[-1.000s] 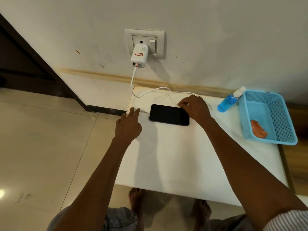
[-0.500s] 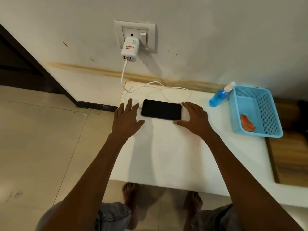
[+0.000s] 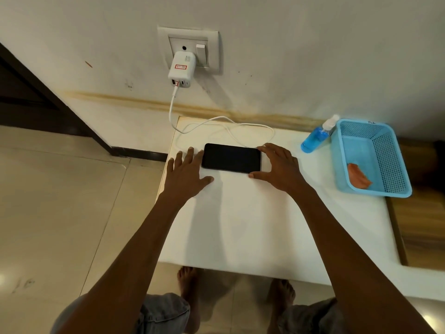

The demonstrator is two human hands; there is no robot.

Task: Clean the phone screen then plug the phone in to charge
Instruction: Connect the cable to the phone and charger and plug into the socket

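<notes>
A black phone (image 3: 231, 158) is seen lying flat, screen up and dark, on the white bench (image 3: 240, 225), a little above the middle of the frame. It is flanked by both hands. The left hand (image 3: 186, 175) is laid palm down on the bench at the phone's left end, fingers spread wide and nothing gripped; its fingertips reach the phone's left short edge, though actual touch cannot be told. The right hand (image 3: 280, 168) is placed at the phone's right end, also spread open and palm down, with the forefinger at the upper right corner and the thumb at the lower right corner, so that the short edge is bracketed between them; nothing is lifted or closed upon.

A white cable (image 3: 228, 126) is looped on the bench just above the phone and is led up the wall to a white charger (image 3: 181, 69), which is plugged into a wall socket (image 3: 190, 49) in the upper middle of the frame. Where the cable's free end lies cannot be made out, and whether it is joined to the phone cannot be told.

At the right of the frame, well apart from the phone, a blue spray bottle (image 3: 315, 137) is seen lying just beside a blue basket (image 3: 390, 165), in which an orange cloth (image 3: 358, 179) is held.
</notes>
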